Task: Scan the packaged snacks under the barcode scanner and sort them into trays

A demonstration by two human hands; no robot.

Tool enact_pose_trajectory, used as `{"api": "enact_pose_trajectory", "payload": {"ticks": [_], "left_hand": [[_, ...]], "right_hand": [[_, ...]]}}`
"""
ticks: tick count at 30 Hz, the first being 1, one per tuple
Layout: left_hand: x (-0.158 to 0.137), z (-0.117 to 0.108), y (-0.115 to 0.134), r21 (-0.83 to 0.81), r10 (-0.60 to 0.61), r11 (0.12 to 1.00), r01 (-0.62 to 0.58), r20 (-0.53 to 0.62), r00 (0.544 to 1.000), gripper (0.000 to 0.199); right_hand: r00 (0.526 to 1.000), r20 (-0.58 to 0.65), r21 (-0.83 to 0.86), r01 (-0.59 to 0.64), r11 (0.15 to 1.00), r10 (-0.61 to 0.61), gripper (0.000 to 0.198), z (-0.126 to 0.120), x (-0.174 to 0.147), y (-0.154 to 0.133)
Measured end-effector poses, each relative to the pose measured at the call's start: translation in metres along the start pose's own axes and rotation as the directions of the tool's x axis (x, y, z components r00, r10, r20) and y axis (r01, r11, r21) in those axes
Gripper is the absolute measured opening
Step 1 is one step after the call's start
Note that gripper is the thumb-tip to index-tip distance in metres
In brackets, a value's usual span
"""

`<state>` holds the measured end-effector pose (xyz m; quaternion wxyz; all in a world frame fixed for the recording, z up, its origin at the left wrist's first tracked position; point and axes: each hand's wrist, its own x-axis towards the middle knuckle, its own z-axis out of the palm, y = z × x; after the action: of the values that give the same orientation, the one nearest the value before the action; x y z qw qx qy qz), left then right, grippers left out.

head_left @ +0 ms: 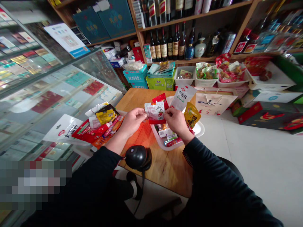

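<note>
Both my hands pinch a small white and red snack packet (155,113), its printed face and barcode turned toward me. My left hand (133,121) grips its left edge, and my right hand (176,121) grips its right edge. Under it, on the right, a white plastic basket (163,145) holds several snack packets, among them a yellow pouch (191,115) and a grey-white pouch (182,97). To the left lies a second pile of snacks, with a red bag (91,131) and a white pouch (62,129); the container under it is mostly hidden.
A black barcode scanner (136,157) stands at the near edge of the wooden table (161,170), its cable hanging down. A glass display counter (94,72) runs along the left. Shelves with wine bottles (163,47) and white trays of snacks (205,82) stand behind.
</note>
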<state>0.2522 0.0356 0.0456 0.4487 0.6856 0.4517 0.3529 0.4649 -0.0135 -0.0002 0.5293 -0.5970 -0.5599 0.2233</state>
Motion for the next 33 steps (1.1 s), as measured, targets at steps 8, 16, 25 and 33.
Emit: {"api": "enact_pose_trajectory", "payload": {"ticks": [8,16,25,33], "left_hand": [[0.017,0.029,-0.004,-0.038,-0.080,0.995,0.089,0.193,0.978,0.035],[0.016,0.052,0.009,-0.103,-0.153,0.973,0.206,0.377,0.913,0.038],[0.012,0.049,0.006,-0.082,-0.190,0.968,0.239,0.389,0.902,0.031],[-0.027,0.010,0.014,-0.013,-0.106,0.993,0.118,0.343,0.933,0.034]], "right_hand": [[0.990,-0.108,-0.133,-0.108,0.985,0.094,0.012,-0.030,0.004,0.017],[0.979,-0.187,-0.304,-0.134,0.943,0.079,0.011,-0.043,0.004,0.026],[0.986,-0.157,-0.327,-0.105,0.939,0.056,0.011,-0.038,0.005,0.020],[0.997,-0.071,-0.254,-0.014,0.967,-0.004,0.013,-0.019,0.000,0.008]]}}
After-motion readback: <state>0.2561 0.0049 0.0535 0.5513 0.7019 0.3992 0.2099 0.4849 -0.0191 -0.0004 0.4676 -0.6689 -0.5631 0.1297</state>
